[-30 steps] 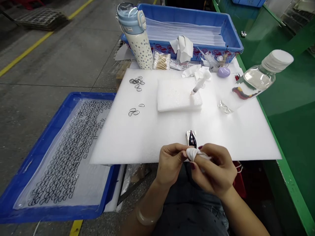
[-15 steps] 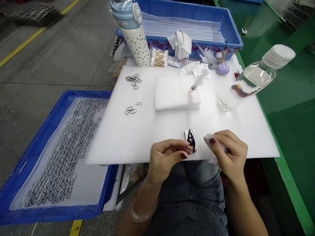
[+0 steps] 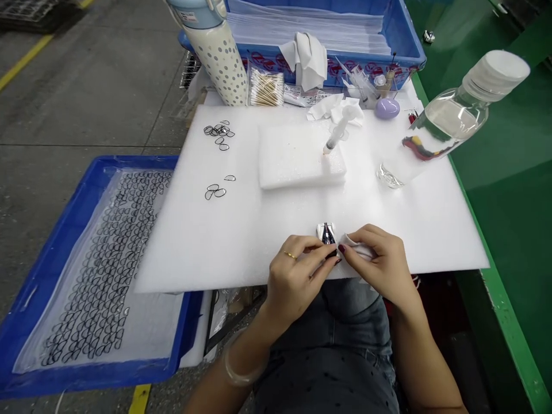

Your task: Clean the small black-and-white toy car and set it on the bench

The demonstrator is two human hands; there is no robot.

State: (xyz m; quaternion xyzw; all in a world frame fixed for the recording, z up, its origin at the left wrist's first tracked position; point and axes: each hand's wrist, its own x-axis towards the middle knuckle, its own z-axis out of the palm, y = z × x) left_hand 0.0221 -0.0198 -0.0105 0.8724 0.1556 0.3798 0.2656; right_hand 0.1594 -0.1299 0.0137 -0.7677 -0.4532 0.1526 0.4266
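A small white and dark toy-car-shaped part (image 3: 326, 233) lies near the front edge of the white foam sheet (image 3: 241, 230). My left hand (image 3: 297, 276) pinches its near end with thumb and fingers. My right hand (image 3: 379, 265) is closed on a small white cloth (image 3: 360, 249) and its fingertips meet the left hand's at the part. Thin black teardrop rings (image 3: 215, 192) lie loose on the sheet to the left, with another small cluster of rings (image 3: 219, 133) further back.
A blue tray (image 3: 26, 276) of many black rings sits low at the left. A foam block (image 3: 297, 158) with a syringe (image 3: 337, 133), a clear bottle (image 3: 444, 121), a dotted flask (image 3: 215, 52), cotton swabs (image 3: 265, 89) and a blue bin (image 3: 405, 40) stand behind. Green bench (image 3: 509, 190) at right.
My hands first wiped together in front of the sheet, then parted. Now both have come together at the small part on the sheet. The view has tilted down.
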